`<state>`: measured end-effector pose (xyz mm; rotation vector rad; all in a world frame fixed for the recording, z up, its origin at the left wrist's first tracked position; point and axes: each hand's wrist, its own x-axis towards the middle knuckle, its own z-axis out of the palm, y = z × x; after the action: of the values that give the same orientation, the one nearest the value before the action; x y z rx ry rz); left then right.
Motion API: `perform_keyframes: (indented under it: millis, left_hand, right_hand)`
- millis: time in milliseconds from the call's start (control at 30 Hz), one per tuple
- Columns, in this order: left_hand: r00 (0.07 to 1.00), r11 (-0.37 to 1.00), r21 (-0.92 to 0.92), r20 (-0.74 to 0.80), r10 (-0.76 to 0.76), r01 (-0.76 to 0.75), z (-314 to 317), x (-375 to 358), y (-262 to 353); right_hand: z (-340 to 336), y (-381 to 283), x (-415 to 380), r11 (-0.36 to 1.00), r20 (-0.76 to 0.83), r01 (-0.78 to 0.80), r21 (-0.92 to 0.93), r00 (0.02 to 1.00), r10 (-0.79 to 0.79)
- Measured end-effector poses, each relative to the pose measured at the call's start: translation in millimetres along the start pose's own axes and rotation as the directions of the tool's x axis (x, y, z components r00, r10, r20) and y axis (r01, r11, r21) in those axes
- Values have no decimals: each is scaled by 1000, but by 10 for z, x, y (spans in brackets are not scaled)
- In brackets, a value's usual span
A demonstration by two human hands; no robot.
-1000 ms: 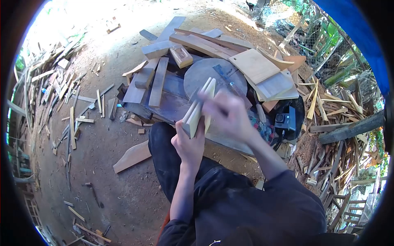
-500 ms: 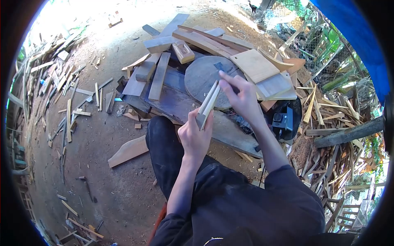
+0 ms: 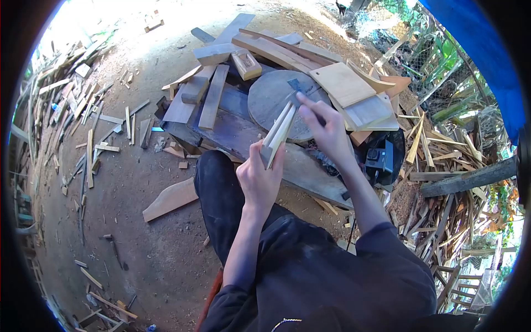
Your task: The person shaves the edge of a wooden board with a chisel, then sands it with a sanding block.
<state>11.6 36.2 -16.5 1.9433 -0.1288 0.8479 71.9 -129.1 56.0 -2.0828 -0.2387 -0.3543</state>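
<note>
My left hand point(image 3: 260, 180) is closed around the lower end of a pale, narrow wooden piece point(image 3: 279, 130) with a lengthwise groove, which slants up and away over the bench. At the upper end of that piece, my right hand point(image 3: 326, 124) is closed, thumb and fingers pinched on a small dark flat piece point(image 3: 295, 85) that sticks out past the fingertips. Whether this flat piece is a blade or a folded sheet I cannot tell. Behind both hands lies a round wooden disc point(image 3: 268, 91) on the low plank bench point(image 3: 310, 177).
Boards are piled at the back of the bench, with a hollowed wooden block point(image 3: 246, 65) among them. A square board point(image 3: 343, 84) lies at the right, above a small camera-like device point(image 3: 379, 160). Scrap wood point(image 3: 442, 221) heaps up at right. A hammer-like tool point(image 3: 114, 250) lies on the ground.
My right hand has shifted slightly down, and the dark flat piece shows more beyond its fingertips. My left hand and the grooved wood have moved slightly up and left.
</note>
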Motion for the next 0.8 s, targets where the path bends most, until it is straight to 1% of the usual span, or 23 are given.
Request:
perform_keyframes:
  millis: [33, 67, 100, 133, 167, 233, 267, 300, 367, 400, 433, 467, 500, 533, 567, 600, 633, 667, 700, 733, 767, 800]
  left_hand:
    - [1000, 1000, -1, -8, 2, -2, 1, 8, 4]
    - [1000, 1000, -1, -4, 15, -15, 1, 25, 0]
    - [1000, 1000, -1, 5, 27, -27, 1, 39, -11]
    - [1000, 1000, 2, 9, 23, -23, -30, 33, -22]
    - [999, 999, -19, 33, 32, -31, -83, 30, -47]
    - [997, 999, -40, 74, 35, -32, -111, -20, -45]
    - [998, 1000, -19, 56, 0, 1, -51, -2, -26]
    - [999, 999, 1, 32, -33, 33, -7, 25, -8]
    - [1000, 1000, 9, 3, -12, 12, -2, 59, -49]
    - [999, 999, -32, 31, 33, -32, -70, 54, -88]
    - [995, 994, -74, 64, 80, -75, -121, 32, -114]
    - [995, 997, -69, 86, 41, -35, -139, -8, -116]
    - [995, 997, -68, 97, 38, -31, -118, -27, -94]
    - [998, 999, -49, 63, -8, 11, -58, -6, -64]
    - [998, 998, -32, 24, -51, 52, -12, 26, -44]
    - [1000, 1000, -18, 20, -16, 17, 11, 49, -40]
    - [1000, 1000, -17, 17, -17, 17, 1, 38, -88]
    - [999, 999, -52, 40, -4, 6, -34, -19, -164]
    - [998, 996, -88, 67, 11, -5, -71, -5, -159]
    - [997, 996, -86, 79, 7, 0, -61, -1, -138]
    - [998, 998, -56, 62, -18, 21, -39, -8, -102]
    - [999, 999, -29, 37, -37, 38, -30, 17, -57]
  right_hand:
    - [1, 31, -40, 1000, 1, 8, -1, 1000, -8]
    - [13, 48, -139, 992, 65, 125, -6, 990, -124]
    - [5, -104, -238, 972, 127, 235, -2, 964, -233]
    - [-67, -342, -389, 920, 268, 392, 24, 884, -384]
    - [-41, -270, -343, 923, 266, 385, 26, 887, -378]
    - [25, -115, -269, 966, 163, 245, 84, 953, -256]
    - [29, -93, -286, 966, 161, 245, 84, 953, -256]
    - [27, -106, -269, 978, 148, 196, 64, 968, -204]
    - [30, -128, -189, 995, 121, 98, 30, 988, -101]
    - [11, -289, -331, 941, 227, 334, 57, 913, -338]
    - [19, -257, -325, 945, 224, 323, 60, 918, -328]
    - [20, -202, -305, 945, 211, 312, 93, 922, -325]
    - [13, -132, -266, 944, 199, 305, 123, 925, -325]
    - [34, 107, -117, 995, 85, 97, 2, 992, -97]
    - [50, 329, 42, 999, -16, 3, 51, 1000, -2]
    - [56, 190, -22, 997, 25, 73, 40, 997, -74]
    - [43, -11, -111, 989, 70, 144, 32, 987, -145]
    - [1, -148, -211, 990, 72, 137, 33, 988, -139]
    - [-33, -269, -316, 962, 196, 261, 84, 942, -273]
    - [-42, -314, -387, 916, 305, 371, 152, 864, -400]
    - [-17, -154, -302, 921, 303, 358, 153, 870, -389]
    - [16, 134, -86, 982, 156, 164, 96, 972, -178]
